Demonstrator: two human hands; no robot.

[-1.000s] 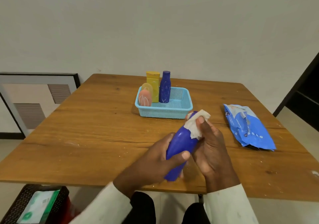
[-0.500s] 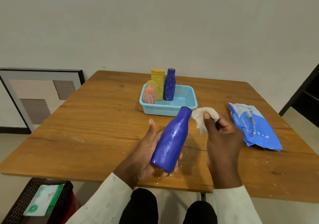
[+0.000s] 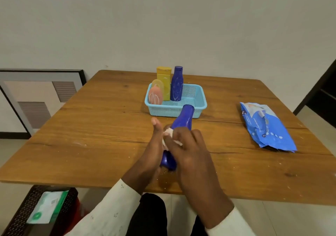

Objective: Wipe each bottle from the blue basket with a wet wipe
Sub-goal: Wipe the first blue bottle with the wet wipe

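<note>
In the lower middle of the head view, both hands meet around a blue bottle (image 3: 184,119) held tilted above the wooden table (image 3: 101,126), its cap end pointing up toward the blue basket (image 3: 200,102) and its base low between the palms. The left hand (image 3: 154,154) cradles the bottle from the left with the thumb sticking up; its fingers are hidden behind the bottle, so it seems to be holding it, though how tightly I cannot tell. The right hand (image 3: 189,154) is curled over the bottle's middle, pressing a crumpled white wet wipe (image 3: 168,133) against it.

The bottle looks like smooth, glossy hard plastic, stiff and probably light. Damp from the wipe, it could be slippery, so I would take it low on the wide body, as the left hand does, rather than by the narrow neck. It is deep blue, with a rounded body tapering to a slim neck and a flat cap.

In the upper middle of the frame, the basket still holds a second dark blue bottle (image 3: 177,86), a yellow bottle (image 3: 164,83) and a peach oval bottle (image 3: 155,94), all upright at its left side and, by my guess, waiting their turn.

At the right, a blue pack of wipes (image 3: 267,126) lies flat on the table, well apart from the hands. At the lower left, under the table edge, sits a dark perforated crate (image 3: 20,215) with a green-and-white packet (image 3: 45,208) in it.
</note>
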